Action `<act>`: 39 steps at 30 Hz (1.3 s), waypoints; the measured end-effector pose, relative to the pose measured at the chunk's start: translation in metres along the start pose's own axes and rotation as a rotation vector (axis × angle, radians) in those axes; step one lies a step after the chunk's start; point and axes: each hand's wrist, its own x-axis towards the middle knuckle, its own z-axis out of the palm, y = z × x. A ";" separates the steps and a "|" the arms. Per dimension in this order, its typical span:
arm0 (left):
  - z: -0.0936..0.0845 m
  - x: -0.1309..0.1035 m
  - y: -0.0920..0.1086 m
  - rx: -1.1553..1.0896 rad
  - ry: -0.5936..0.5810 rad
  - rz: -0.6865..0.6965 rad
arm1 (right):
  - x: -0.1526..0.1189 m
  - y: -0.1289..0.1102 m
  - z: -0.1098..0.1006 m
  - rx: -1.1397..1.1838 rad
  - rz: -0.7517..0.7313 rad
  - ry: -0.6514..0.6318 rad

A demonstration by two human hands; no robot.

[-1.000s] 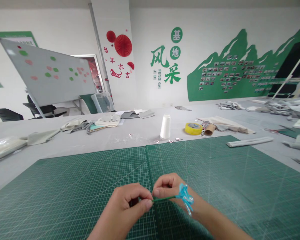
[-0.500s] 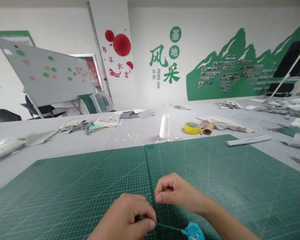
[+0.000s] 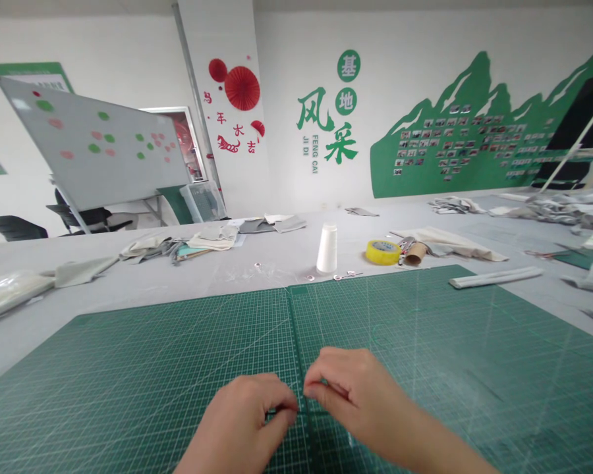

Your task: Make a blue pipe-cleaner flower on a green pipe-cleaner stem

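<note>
My left hand (image 3: 250, 418) is closed in a pinch above the green cutting mat (image 3: 178, 355), near the seam in the middle. A thin green cord (image 3: 301, 413) shows at its fingertips, hard to see against the mat. Just to the right, my right hand (image 3: 353, 388) is also pinched, thumb against forefinger, its fingertips close to those of the left but apart. What it holds, if anything, is too small to make out. The blue piece on the cord's end is not clearly visible now; the right hand and wrist cover that area.
Beyond the mat stands a white thread cone (image 3: 327, 250), with a yellow tape roll (image 3: 383, 252) and a cardboard tube (image 3: 415, 254) to its right. A rolled grey cloth strip (image 3: 494, 277) lies over the mat's right far edge. Fabric pieces (image 3: 212, 237) lie at the back left.
My right hand has come down and nearer, its fingers closing into a tighter pinch. My left hand has shifted slightly left and up. The blue piece has gone from clear view.
</note>
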 end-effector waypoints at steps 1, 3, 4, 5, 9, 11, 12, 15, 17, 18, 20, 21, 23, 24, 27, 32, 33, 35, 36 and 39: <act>0.001 0.000 -0.001 0.016 0.018 -0.009 | -0.001 0.000 0.001 -0.042 -0.036 0.012; 0.001 0.000 -0.004 0.043 0.051 -0.028 | -0.004 0.000 0.003 -0.128 -0.104 0.043; 0.002 0.000 -0.005 0.054 0.068 -0.037 | -0.005 0.000 0.005 -0.165 -0.130 0.060; 0.002 0.001 -0.005 0.063 0.086 -0.049 | -0.005 -0.001 0.006 -0.192 -0.153 0.075; 0.001 0.003 -0.007 0.066 0.195 -0.120 | -0.006 -0.002 0.010 -0.254 -0.193 0.127; 0.001 0.003 -0.008 0.043 0.254 -0.145 | -0.005 -0.003 0.013 -0.250 -0.175 0.126; 0.001 0.002 -0.009 0.024 0.283 -0.150 | -0.005 -0.003 0.014 -0.237 -0.153 0.117; 0.001 0.002 -0.011 -0.043 0.351 -0.144 | -0.004 -0.005 0.018 -0.156 -0.050 0.080; 0.001 0.001 -0.012 -0.070 0.377 -0.136 | -0.004 -0.005 0.020 -0.093 0.027 0.065; 0.001 0.001 -0.012 -0.078 0.386 -0.132 | -0.003 -0.005 0.021 -0.063 0.062 0.062; 0.001 0.002 -0.013 -0.094 0.405 -0.125 | -0.002 -0.005 0.022 -0.004 0.130 0.061; 0.001 0.002 -0.013 -0.105 0.415 -0.123 | -0.002 -0.005 0.023 0.024 0.160 0.059; 0.001 0.002 -0.013 -0.131 0.428 -0.124 | -0.001 -0.004 0.025 0.076 0.209 0.050; 0.001 0.002 -0.013 -0.145 0.433 -0.125 | -0.001 -0.003 0.025 0.100 0.230 0.045; 0.001 0.002 -0.012 -0.191 0.434 -0.123 | 0.000 -0.001 0.027 0.158 0.277 0.036; -0.003 0.003 -0.008 -0.233 0.420 -0.090 | 0.002 0.003 0.029 0.239 0.305 0.028; -0.004 0.004 -0.007 -0.232 0.413 -0.090 | 0.002 0.004 0.029 0.256 0.310 0.024; -0.005 0.004 -0.006 -0.233 0.399 -0.090 | 0.002 0.005 0.030 0.292 0.321 0.015; -0.005 0.004 -0.006 -0.238 0.395 -0.090 | 0.002 0.006 0.030 0.309 0.325 0.013; -0.005 0.004 -0.006 -0.263 0.384 -0.095 | 0.003 0.009 0.033 0.383 0.337 0.006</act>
